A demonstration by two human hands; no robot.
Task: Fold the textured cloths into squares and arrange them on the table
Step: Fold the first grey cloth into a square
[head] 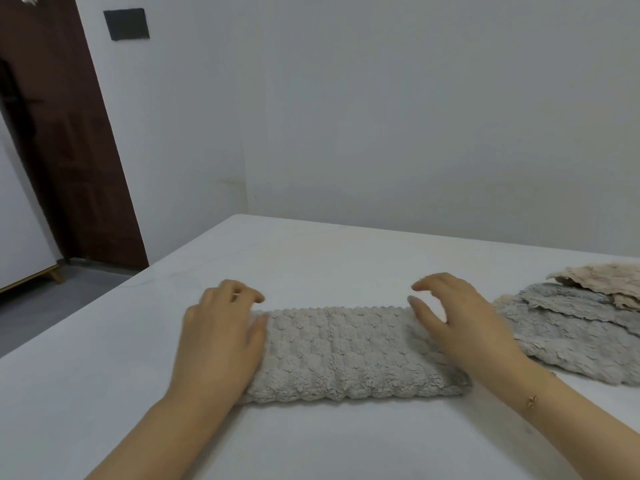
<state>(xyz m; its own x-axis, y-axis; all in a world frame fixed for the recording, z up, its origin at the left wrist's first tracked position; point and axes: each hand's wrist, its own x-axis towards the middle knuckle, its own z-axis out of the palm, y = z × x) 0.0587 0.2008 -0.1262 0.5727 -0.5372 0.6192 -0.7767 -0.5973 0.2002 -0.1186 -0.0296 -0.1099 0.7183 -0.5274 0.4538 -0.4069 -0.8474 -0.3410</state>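
The grey cloth (349,355) lies on the bench (311,258), folded into a long strip, not a square yet. The left hand (218,344) and right hand (460,327) rest flat on its ends, grip loose, holding nothing. A pile of cloths (568,327) right of the grey cloth waits unfolded.

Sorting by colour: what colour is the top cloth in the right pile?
Beige top cloth, clearest in the head view.

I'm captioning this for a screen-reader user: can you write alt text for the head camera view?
Two bare hands, left hand and right hand, rest on the ends of a grey textured cloth folded into a long strip on a white table. A pile of unfolded cloths lies at right.
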